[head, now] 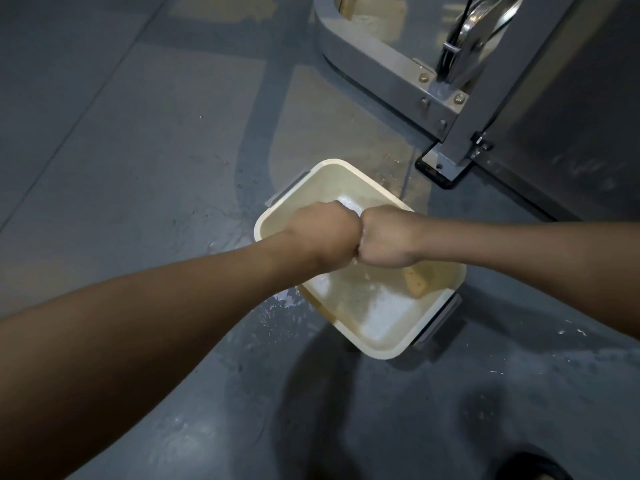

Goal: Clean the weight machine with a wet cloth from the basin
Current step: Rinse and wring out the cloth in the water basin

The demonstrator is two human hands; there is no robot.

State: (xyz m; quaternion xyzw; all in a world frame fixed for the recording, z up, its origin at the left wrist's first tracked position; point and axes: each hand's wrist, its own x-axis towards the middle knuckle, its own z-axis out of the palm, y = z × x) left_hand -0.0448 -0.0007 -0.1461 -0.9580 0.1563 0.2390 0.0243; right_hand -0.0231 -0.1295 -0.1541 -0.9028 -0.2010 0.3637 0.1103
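A cream basin (381, 351) with grey side handles stands on the grey floor, holding shallow water. Above it my left hand (325, 237) and my right hand (388, 237) are clenched fist to fist around a white cloth (349, 204). Only a small wet bit of the cloth shows above the knuckles; the rest is hidden inside my fists. A yellow sponge (415, 280) lies in the water under my right wrist. The grey frame of the weight machine (446, 105) rises at the upper right, with bolts and a pulley cable.
Splashes of water lie on the floor (138, 150) around the basin, mostly to its left and lower right. The machine's foot plate (436, 168) sits just beyond the basin's far corner. A dark shoe tip (533, 467) shows at the bottom edge.
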